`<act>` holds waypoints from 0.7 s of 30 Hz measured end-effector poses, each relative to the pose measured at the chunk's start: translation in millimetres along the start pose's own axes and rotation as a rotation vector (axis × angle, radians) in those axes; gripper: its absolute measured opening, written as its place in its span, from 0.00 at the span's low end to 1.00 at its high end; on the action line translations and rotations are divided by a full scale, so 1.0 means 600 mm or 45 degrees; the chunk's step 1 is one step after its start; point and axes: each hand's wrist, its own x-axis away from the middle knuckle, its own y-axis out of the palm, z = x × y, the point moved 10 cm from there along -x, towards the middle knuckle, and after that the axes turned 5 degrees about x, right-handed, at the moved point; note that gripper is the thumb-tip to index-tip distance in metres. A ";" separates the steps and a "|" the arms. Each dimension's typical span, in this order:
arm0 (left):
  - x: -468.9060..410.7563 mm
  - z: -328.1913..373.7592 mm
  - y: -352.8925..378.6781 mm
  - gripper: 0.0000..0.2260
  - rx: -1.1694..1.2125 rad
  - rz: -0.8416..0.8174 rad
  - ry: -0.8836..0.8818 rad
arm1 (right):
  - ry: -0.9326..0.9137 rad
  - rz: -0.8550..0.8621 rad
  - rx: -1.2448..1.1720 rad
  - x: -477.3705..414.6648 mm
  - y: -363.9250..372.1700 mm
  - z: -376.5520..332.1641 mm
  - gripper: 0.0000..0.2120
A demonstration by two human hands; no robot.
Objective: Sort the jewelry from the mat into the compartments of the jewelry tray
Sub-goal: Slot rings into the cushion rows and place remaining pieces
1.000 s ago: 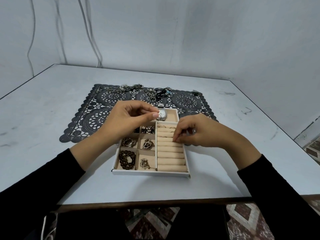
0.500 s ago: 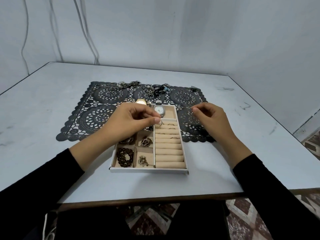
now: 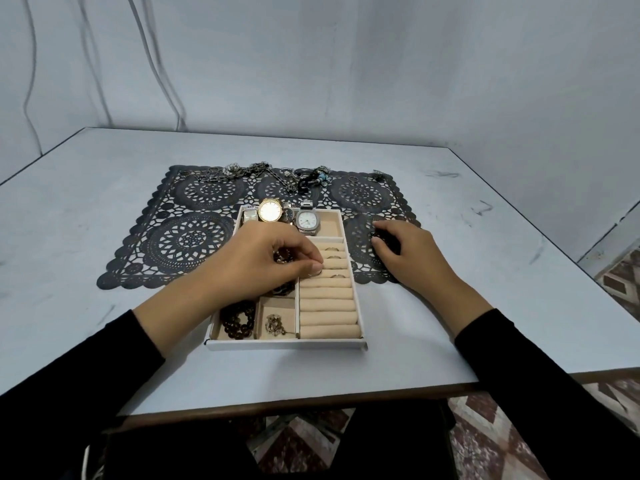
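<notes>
Left hand pinching a ring over the tray's ring rolls, right hand curled on the mat just right, grip contents unclear, loose jewelry along the mat's far edge

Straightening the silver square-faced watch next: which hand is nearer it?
Left. The left hand is right beside the silver watch, on its near side, pinching a ring; the right hand is on the mat to its right.
</notes>
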 end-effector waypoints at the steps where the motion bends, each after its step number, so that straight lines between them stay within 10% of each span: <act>1: 0.000 0.000 0.001 0.05 -0.008 -0.004 0.012 | -0.014 -0.007 0.012 0.001 0.001 -0.003 0.15; 21: -0.004 -0.007 0.009 0.04 0.003 -0.147 -0.019 | -0.046 -0.046 0.067 0.005 0.004 -0.014 0.13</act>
